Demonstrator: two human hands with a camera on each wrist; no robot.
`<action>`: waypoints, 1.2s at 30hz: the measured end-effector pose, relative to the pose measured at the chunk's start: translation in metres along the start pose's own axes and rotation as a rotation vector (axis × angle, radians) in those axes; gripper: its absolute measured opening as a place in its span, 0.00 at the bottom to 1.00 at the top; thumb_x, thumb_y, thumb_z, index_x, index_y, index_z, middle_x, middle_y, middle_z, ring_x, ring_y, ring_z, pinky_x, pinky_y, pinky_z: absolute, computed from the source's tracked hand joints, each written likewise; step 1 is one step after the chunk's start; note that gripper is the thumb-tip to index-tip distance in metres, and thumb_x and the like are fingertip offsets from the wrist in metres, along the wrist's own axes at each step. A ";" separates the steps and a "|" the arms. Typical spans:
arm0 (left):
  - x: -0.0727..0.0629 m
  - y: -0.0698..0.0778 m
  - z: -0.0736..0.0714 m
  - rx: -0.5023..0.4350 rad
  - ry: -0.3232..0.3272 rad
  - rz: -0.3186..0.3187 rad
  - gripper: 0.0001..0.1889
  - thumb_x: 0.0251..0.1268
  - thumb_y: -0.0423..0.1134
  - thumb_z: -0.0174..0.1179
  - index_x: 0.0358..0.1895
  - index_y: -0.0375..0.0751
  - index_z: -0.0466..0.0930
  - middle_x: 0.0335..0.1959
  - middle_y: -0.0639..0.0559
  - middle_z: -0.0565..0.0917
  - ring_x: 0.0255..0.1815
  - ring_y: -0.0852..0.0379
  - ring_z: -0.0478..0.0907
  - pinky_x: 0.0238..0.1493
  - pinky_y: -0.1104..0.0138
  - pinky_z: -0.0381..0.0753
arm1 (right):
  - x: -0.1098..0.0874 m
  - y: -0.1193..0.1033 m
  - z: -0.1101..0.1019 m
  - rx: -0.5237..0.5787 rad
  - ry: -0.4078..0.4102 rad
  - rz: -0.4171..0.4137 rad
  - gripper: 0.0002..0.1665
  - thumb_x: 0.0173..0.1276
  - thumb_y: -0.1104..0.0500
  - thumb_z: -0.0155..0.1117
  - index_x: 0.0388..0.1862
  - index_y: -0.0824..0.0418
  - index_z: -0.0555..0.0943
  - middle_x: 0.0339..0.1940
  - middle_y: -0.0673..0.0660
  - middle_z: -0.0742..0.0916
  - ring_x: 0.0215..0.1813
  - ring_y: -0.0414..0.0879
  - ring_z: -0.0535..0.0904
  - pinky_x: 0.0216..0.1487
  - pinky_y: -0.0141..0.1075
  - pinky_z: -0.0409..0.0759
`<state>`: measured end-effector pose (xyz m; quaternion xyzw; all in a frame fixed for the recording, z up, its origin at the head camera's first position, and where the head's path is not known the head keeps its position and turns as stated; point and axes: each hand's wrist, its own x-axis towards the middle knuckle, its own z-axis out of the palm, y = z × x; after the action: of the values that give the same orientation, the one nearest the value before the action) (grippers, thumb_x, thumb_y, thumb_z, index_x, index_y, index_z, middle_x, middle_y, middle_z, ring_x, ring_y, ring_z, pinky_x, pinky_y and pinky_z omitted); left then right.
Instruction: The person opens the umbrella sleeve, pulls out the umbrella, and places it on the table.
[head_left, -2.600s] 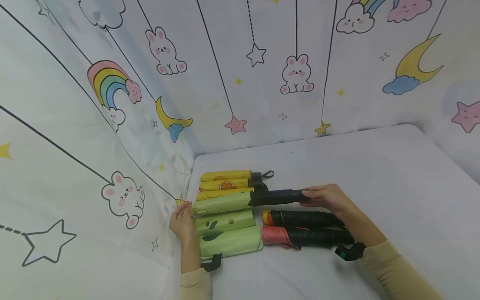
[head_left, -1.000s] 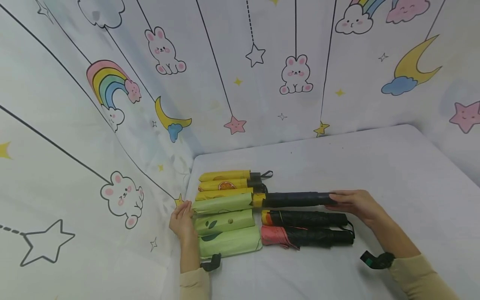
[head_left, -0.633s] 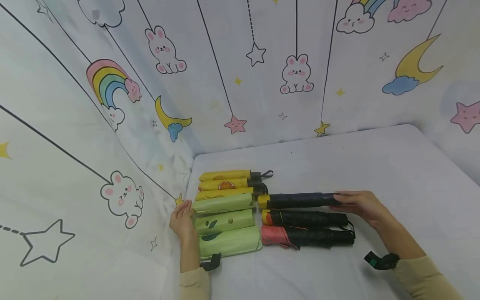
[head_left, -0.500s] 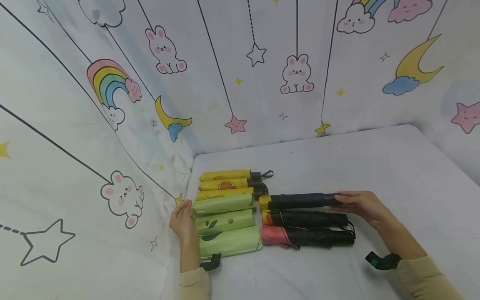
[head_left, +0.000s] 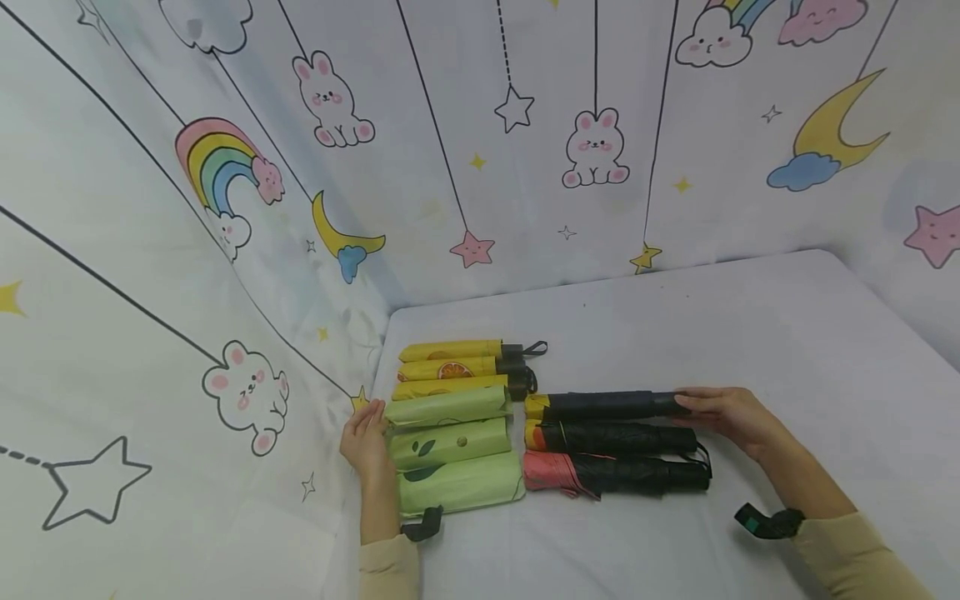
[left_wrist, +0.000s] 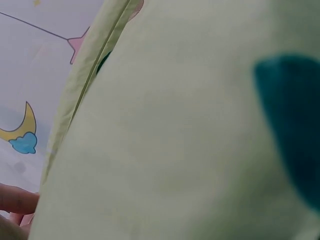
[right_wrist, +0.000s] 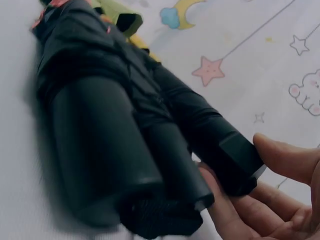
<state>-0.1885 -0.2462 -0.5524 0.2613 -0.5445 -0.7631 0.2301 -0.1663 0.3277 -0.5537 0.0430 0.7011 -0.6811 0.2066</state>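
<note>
My right hand pinches the handle end of a folded black umbrella with a yellow tip. In the right wrist view, the thumb and fingers sit on either side of that handle. My left hand pinches the left end of the rearmost pale green umbrella sleeve; in the left wrist view a finger shows at the green fabric's edge. Two more green sleeves lie in front. A black umbrella with an orange-yellow tip and one with a red tip lie alongside the held umbrella.
Behind the green sleeves lie several yellow folded umbrellas with black handles and wrist loops. A white cloth covers the table. White curtains printed with rabbits, stars and moons stand along the back and left.
My right hand has drawn the yellow-tipped black umbrella rightward out of the rear green sleeve, then lowered it beside the other black ones. The left hand has stayed at the sleeve's end.
</note>
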 end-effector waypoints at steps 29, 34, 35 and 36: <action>0.000 0.005 0.001 0.037 0.015 -0.009 0.20 0.72 0.18 0.56 0.65 0.24 0.73 0.64 0.30 0.80 0.67 0.42 0.79 0.66 0.64 0.80 | -0.004 -0.016 0.011 -0.747 0.183 -0.102 0.34 0.75 0.36 0.65 0.59 0.64 0.87 0.59 0.70 0.87 0.55 0.65 0.83 0.46 0.53 0.83; -0.001 0.008 0.001 0.045 0.004 -0.008 0.18 0.74 0.21 0.57 0.64 0.27 0.74 0.64 0.34 0.81 0.68 0.43 0.79 0.66 0.64 0.79 | -0.002 -0.024 0.015 -0.781 0.245 -0.145 0.34 0.75 0.36 0.64 0.57 0.65 0.88 0.58 0.71 0.87 0.63 0.73 0.79 0.50 0.62 0.84; -0.001 0.009 0.001 0.043 0.004 -0.007 0.18 0.74 0.22 0.57 0.64 0.27 0.74 0.64 0.33 0.81 0.67 0.44 0.79 0.66 0.64 0.80 | -0.002 -0.026 0.017 -0.779 0.260 -0.152 0.34 0.75 0.35 0.64 0.57 0.65 0.88 0.58 0.71 0.87 0.62 0.73 0.79 0.49 0.62 0.84; -0.001 0.010 0.001 0.044 0.006 -0.006 0.18 0.74 0.22 0.57 0.64 0.27 0.74 0.64 0.33 0.81 0.67 0.44 0.79 0.66 0.65 0.80 | -0.001 -0.027 0.018 -0.781 0.276 -0.160 0.35 0.75 0.35 0.64 0.57 0.65 0.88 0.57 0.71 0.87 0.61 0.73 0.80 0.48 0.61 0.85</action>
<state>-0.1874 -0.2475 -0.5422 0.2703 -0.5598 -0.7506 0.2238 -0.1705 0.3088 -0.5273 -0.0020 0.9288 -0.3659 0.0579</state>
